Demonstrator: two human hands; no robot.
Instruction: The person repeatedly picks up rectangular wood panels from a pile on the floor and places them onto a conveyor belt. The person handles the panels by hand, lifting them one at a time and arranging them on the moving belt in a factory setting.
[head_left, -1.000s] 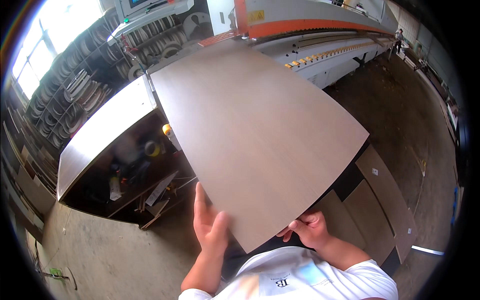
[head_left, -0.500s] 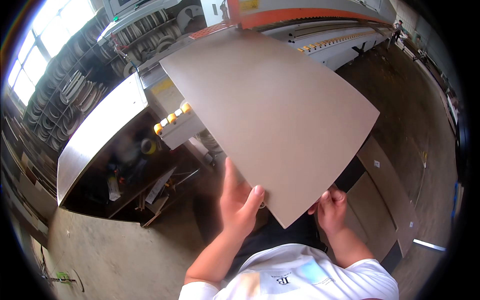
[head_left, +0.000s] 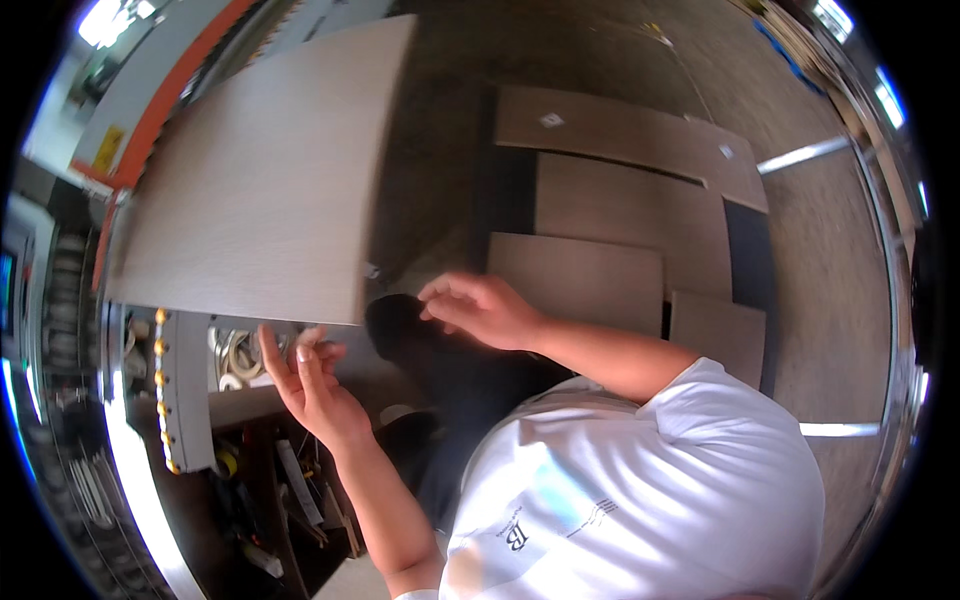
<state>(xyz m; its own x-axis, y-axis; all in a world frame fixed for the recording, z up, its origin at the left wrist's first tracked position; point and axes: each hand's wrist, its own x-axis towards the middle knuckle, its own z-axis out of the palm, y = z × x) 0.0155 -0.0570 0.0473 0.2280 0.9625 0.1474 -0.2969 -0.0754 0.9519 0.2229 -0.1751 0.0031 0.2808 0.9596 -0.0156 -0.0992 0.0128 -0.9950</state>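
Observation:
A large flat taupe board (head_left: pixel 265 170) fills the upper left, with its far end at the machine. My left hand (head_left: pixel 325 400) is by the board's near edge, with its index finger and thumb apart. The fingertips are at or just below that edge; whether they touch it I cannot tell. To the right of the board's corner, my right hand (head_left: pixel 485 310) hangs with loosely bent fingers and nothing in it. It is apart from the board.
Several similar boards (head_left: pixel 630 210) lie on a dark base to the right. The machine's orange band (head_left: pixel 170 90) runs at the upper left. Below the board is a bracket with yellow rollers (head_left: pixel 162 390). A dark open cabinet (head_left: pixel 240 500) holding tools stands at the lower left.
My view has swung to the right, so the board now appears at the left. Both hands gripped the board's edges before; my right hand has let go, and my left hand's grip has loosened.

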